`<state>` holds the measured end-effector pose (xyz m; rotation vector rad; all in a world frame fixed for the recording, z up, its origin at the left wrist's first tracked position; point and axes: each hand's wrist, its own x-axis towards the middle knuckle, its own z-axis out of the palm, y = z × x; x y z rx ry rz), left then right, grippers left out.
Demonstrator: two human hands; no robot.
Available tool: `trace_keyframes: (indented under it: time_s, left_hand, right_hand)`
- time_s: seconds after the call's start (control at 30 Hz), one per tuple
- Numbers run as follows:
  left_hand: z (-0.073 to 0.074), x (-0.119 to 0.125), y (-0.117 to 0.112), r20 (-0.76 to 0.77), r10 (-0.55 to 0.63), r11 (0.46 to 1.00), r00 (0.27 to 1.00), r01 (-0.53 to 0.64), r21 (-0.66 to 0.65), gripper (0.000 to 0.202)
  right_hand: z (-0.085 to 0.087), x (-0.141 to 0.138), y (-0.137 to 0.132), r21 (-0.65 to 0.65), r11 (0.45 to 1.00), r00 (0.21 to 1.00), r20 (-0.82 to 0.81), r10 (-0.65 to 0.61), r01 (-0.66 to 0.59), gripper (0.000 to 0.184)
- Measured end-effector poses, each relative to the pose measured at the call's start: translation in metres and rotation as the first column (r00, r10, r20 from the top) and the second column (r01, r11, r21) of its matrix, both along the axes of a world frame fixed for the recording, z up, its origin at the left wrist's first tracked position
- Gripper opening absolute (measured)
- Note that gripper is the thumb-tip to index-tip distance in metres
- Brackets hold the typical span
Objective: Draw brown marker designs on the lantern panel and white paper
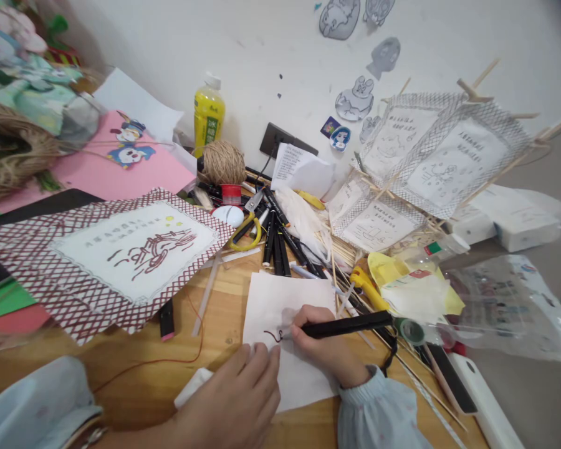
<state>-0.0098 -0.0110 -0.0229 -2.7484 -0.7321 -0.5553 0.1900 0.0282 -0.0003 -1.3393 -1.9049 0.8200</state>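
Observation:
A white sheet of paper [303,380] lies on the wooden table in front of me, with a short dark curved line drawn on it. My right hand [320,343] is closed round a black marker [350,324], its tip down by the drawn line. Flat on the sheet's lower left edge rests my left hand [236,396], fingers stretched out and holding nothing. Under its wrist side a crumpled white tissue [194,385] shows. To the left lies a larger paper [135,249] with a dark red lattice border and a brown boat-like drawing.
Behind the sheet is a pile of black markers [275,243], yellow-handled scissors [252,231] and a twine ball [224,162]. A stick-framed paper lantern [430,156] stands at back right, a yellow glue gun [369,287] below it. A drink bottle [209,112] stands by the wall.

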Motion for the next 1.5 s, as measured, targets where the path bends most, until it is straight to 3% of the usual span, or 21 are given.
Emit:
trace_keyframes:
  time_s: [0.6, 1.5]
  left_hand:
    - [0.0025, 0.0, -0.0017, -0.05, 0.011, 0.999, 0.999, -0.012, -0.029, 0.032]
    - [-0.0005, 0.0007, 0.0002, -0.045, 0.008, 0.999, 0.999, -0.01, -0.044, 0.033]
  right_hand:
    - [0.0016, 0.0003, 0.0005, -0.075, 0.997, 0.999, 0.007, -0.034, 0.034, 0.023]
    - [0.0013, -0.0005, 0.0011, -0.068, 0.995, 0.998, 0.017, -0.065, 0.066, 0.02]
